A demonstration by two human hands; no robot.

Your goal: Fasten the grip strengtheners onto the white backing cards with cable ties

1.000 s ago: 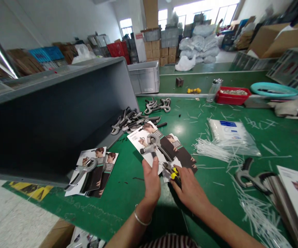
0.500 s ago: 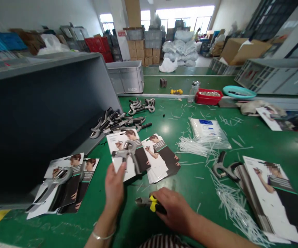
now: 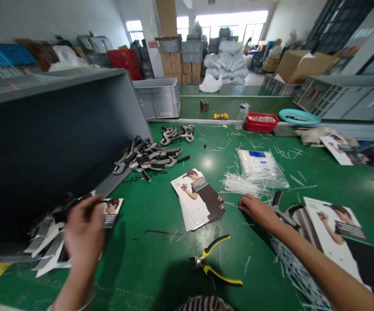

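Observation:
My left hand (image 3: 84,233), smeared by motion, is over the left pile of printed cards (image 3: 111,211) carrying grey-and-black hand grippers; its fingers are unclear. My right hand (image 3: 254,208) has its fingers pressed together at the end of a loose white cable tie (image 3: 230,204), just below the bundle of cable ties (image 3: 241,185). Side cutters (image 3: 202,261) with yellow-and-black handles lie on the green table, handles spread, touched by neither hand. A small stack of cards (image 3: 193,201) sits between my hands. Several hand grippers (image 3: 151,157) are heaped at the mouth of the grey crate.
A large grey crate (image 3: 131,103) lies on its side at left. A bag of cable ties (image 3: 261,166), a red tray (image 3: 261,123), a glass jar (image 3: 241,116) and a teal dish (image 3: 299,115) stand farther back. A taller card stack (image 3: 332,246) is at right.
My right hand has put the side cutters down and moved up to the cable ties. My left hand has gone left, taking the card with its hand gripper from the middle to the left pile.

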